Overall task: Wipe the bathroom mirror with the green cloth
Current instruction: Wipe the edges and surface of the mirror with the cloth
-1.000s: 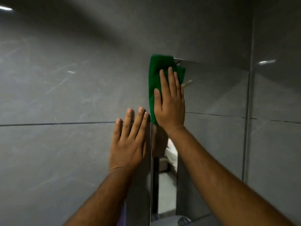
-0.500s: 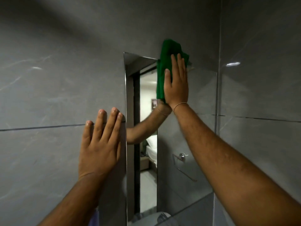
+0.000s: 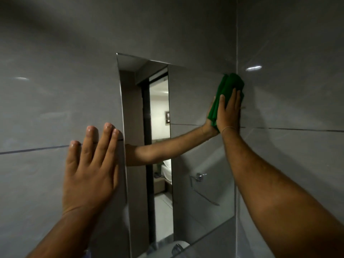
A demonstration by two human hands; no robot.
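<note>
The right hand (image 3: 229,112) lay flat, fingers together, pressing the folded green cloth (image 3: 226,90) against the mirror (image 3: 195,101) at its upper right corner, beside the tiled side wall (image 3: 290,101). The left hand (image 3: 89,172) was spread open and empty on the grey wall tile (image 3: 46,108), fingertips touching the mirror's left edge, apparently bracing. Wiping looked under way along the top. The next pass likely called for drawing the cloth downward with even pressure, covering the lower glass.
</note>
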